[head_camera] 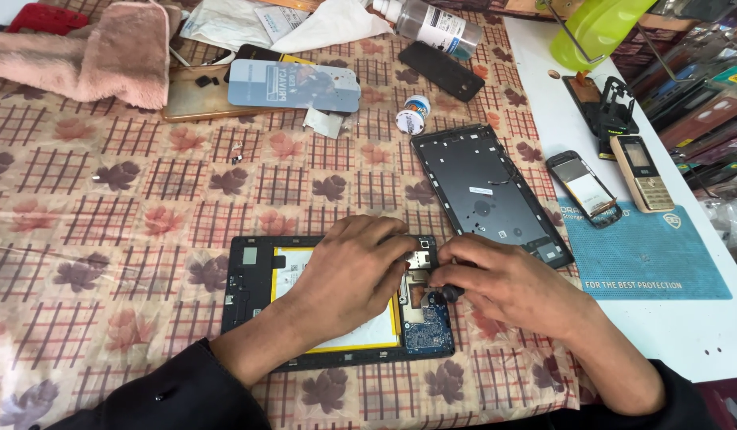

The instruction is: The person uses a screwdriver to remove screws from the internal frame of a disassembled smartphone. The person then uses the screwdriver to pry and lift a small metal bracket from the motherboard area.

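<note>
A phone and tablet repair bench: an opened tablet (pixel 337 302) at 6 o'clock, its removed back frame (pixel 488 191) at 2 o'clock, dismantled handsets (pixel 615 183) at 3 o'clock, solvent bottle (pixel 428 24) at 12 o'clock.

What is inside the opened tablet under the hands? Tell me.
Inside the opened tablet: a white battery edged in yellow, a blue circuit board and black frame. The left hand and right hand cover the middle and upper right parts.
</note>
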